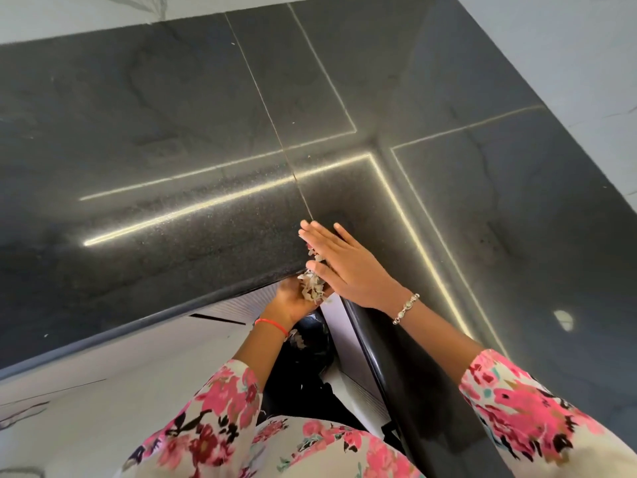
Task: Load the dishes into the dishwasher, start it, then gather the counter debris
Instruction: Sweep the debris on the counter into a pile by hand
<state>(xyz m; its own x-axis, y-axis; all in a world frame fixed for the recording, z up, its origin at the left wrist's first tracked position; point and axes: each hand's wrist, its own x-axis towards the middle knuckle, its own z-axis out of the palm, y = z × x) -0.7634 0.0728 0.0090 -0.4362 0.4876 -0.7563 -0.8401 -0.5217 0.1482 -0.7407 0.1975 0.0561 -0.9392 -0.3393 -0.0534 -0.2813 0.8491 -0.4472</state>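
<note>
Cupped under the worktop edge, left hand holds debris; right hand lies flat, fingers spread wide, touching the scraps.

Table black, glossy, fine pale speckle, thin bright light streaks. Debris pale beige and off-white flakes. Sleeves cream with pink, red and black floral print, small teal dabs. Left wrist thread red-orange. Right wrist bracelet silver with pale stones. Floor white marble, grey veins. Wall white, faint grey veining.
</note>
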